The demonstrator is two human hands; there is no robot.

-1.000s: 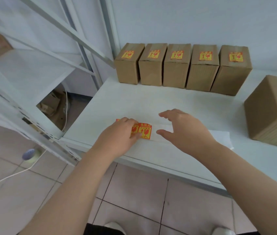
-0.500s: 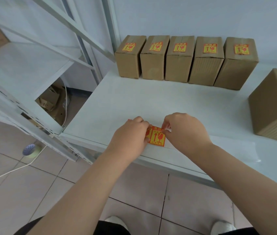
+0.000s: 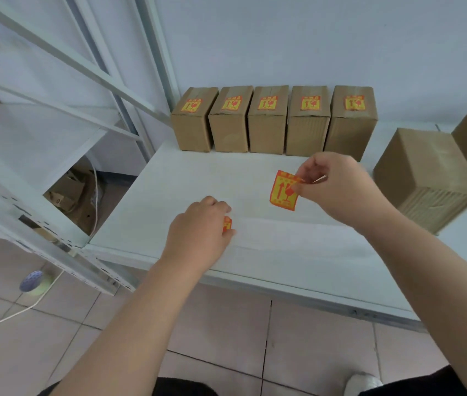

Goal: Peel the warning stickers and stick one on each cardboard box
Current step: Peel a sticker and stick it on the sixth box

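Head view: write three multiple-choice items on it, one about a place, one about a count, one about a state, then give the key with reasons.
1. Where is the peeled sticker?
A. On the floor
B. Held above the white table in the right hand
C. Stuck on the rightmost row box

2. How many boxes in the back row already carry a sticker?
A. Three
B. Five
C. Seven

3. What is the left hand doing?
A. Pressing down on the sticker strip on the table
B. Lifting a box
C. Hanging below the table edge

Key: 1 B, the sticker hangs from the right hand's fingers, clear of the tabletop. 2 B, each of the five boxes against the wall shows a yellow and red label on top. 3 A, the hand lies on the table over the strip, whose sticker peeks out beside the fingers.
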